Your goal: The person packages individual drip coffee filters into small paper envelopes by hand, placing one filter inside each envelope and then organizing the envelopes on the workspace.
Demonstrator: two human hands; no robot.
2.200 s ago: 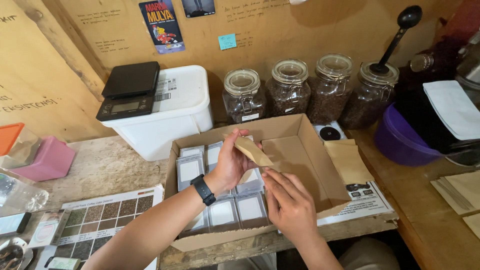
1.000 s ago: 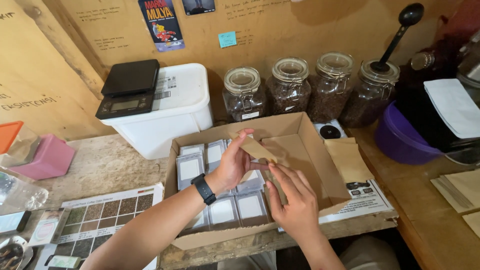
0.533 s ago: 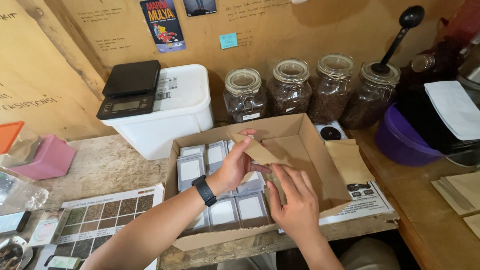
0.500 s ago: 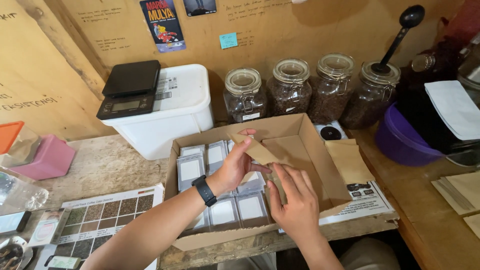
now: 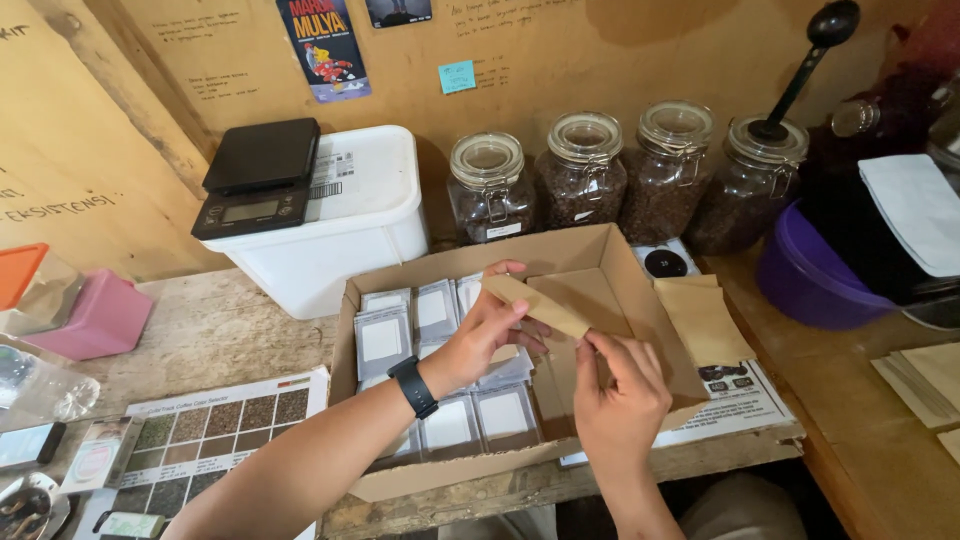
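Note:
My left hand [image 5: 482, 338] holds a small brown paper pouch [image 5: 537, 304] above an open cardboard box [image 5: 640, 330]. A black watch is on that wrist. My right hand [image 5: 618, 398] hovers just below the pouch's right end, fingers curled together near the box's brown bottom; whether it pinches anything I cannot tell. Rows of flat silver-grey packets with white panels [image 5: 430, 365] fill the left half of the box, partly hidden under my left hand.
A white tub [image 5: 350, 235] with a black scale [image 5: 258, 175] stands behind the box. Several glass jars of coffee beans [image 5: 585, 180] line the wall. A purple bowl [image 5: 805, 285], brown pouches [image 5: 705, 320], a printed sheet [image 5: 215, 435] and a pink block [image 5: 95, 320] lie around.
My left hand has kept the brown pouch over the box, lifting it slightly. My right hand slid a little to the right and lower beneath the pouch.

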